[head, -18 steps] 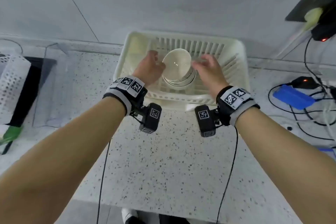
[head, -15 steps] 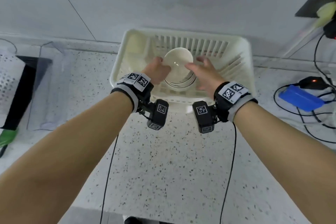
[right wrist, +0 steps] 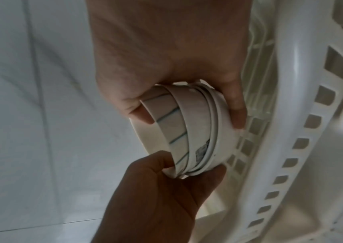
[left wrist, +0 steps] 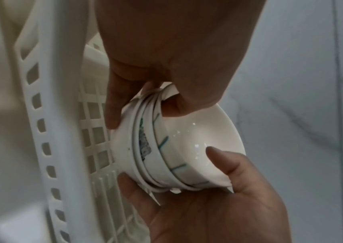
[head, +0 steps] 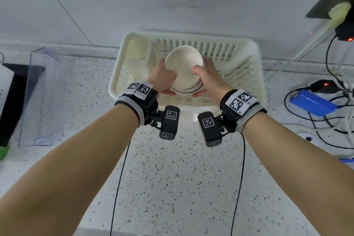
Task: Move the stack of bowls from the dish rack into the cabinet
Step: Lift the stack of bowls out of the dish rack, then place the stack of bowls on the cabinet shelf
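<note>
Stack of bowls sits in the cream dish rack on the speckled counter, roughly mid-rack, near the far slatted wall. Glazed ceramic, several nested, some with teal stripes on the outside: likely heavy for its size, rigid, slick, and chip-prone if the bowls knock each other or the rack. Best hold looks like what is set up now, a two-sided clamp with support under the lowest bowl, not just on the top rim, since the nested bowls could slide apart. Left hand grasps the left side of the stack; the left wrist view shows its thumb lying over the top bowl's rim into the inside and its fingers curled down the outer wall toward the base. Right hand grasps the right side the same way, thumb hooked over the rim, fingers wrapped round the lowest bowl close to the rack's grid floor. So the stack lies between the two palms, both hands touching it, thumbs on top, fingertips low. Cannot tell whether the base is already clear of the rack floor; it looks very close or touching. Cabinet is not in view. Cables and a blue box lie well apart on the right.
</note>
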A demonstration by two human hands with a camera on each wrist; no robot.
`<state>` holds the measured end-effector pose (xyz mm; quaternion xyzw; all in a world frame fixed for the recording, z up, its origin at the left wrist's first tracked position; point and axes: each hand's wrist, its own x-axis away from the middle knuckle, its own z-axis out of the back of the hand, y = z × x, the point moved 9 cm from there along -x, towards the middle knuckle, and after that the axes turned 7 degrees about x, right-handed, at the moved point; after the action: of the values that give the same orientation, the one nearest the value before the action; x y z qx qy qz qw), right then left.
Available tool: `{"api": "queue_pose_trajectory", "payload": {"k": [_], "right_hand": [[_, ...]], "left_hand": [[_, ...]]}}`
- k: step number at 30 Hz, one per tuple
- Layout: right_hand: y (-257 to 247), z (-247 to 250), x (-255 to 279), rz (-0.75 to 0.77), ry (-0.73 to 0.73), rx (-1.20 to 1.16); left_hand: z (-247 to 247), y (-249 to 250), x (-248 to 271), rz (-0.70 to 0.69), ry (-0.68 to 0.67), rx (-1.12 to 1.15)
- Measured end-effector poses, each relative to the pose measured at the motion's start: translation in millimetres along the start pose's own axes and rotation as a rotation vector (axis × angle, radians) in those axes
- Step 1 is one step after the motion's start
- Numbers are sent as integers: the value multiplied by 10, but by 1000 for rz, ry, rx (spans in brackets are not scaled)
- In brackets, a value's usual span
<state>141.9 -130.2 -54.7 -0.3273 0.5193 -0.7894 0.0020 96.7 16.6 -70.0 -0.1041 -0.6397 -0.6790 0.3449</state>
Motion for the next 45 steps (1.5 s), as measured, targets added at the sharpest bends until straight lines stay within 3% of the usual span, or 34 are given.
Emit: {"api": "queue_pose_trajectory", "payload": {"k": [7, 12, 20, 28, 38, 45], "right_hand": [[-407, 93, 837, 174, 92, -36], [-199, -45, 1719, 178, 89, -87], [952, -663, 3193, 127, 152, -75], [2227, -1267, 4026, -10, 128, -93], [3610, -1530, 4370, -97, 126, -174], [4662, -1692, 4197, -126, 80, -194]], "left_hand": [[248, 320, 899, -149, -45, 116], [263, 67, 1775, -192, -125, 44], [177, -1323, 3030, -175, -273, 9], [135, -2755, 3770, -31, -273, 24], [-205, -3907, 4104, 10, -308, -81], [-515, -4897, 3844, 33, -292, -92]]}}
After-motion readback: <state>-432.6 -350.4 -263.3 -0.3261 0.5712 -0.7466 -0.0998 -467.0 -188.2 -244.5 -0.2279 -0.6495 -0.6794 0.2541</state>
